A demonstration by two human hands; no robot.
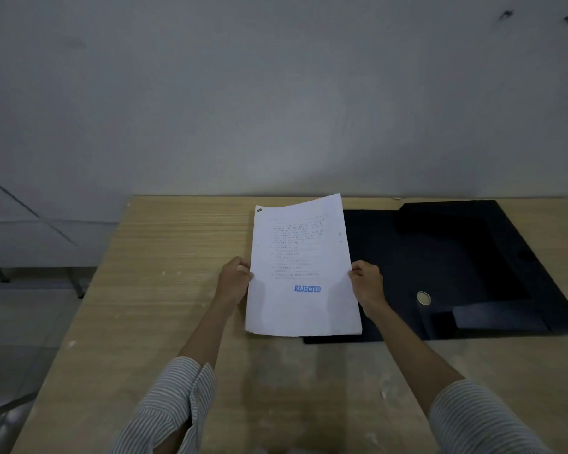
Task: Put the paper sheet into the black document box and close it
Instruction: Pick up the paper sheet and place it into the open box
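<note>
The paper sheet (302, 270) is held by its long edges, left hand (234, 279) pinching the left edge, right hand (368, 283) the right; its right portion overlaps the open black document box (456, 257), lying flat on the wooden table (164, 273); bare tabletop spreads leftward and toward the near edge.

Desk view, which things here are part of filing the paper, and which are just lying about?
Part of the job:
paper sheet, held by left hand and right hand
black document box, lying open

Just there:
wooden desk
wall
</note>
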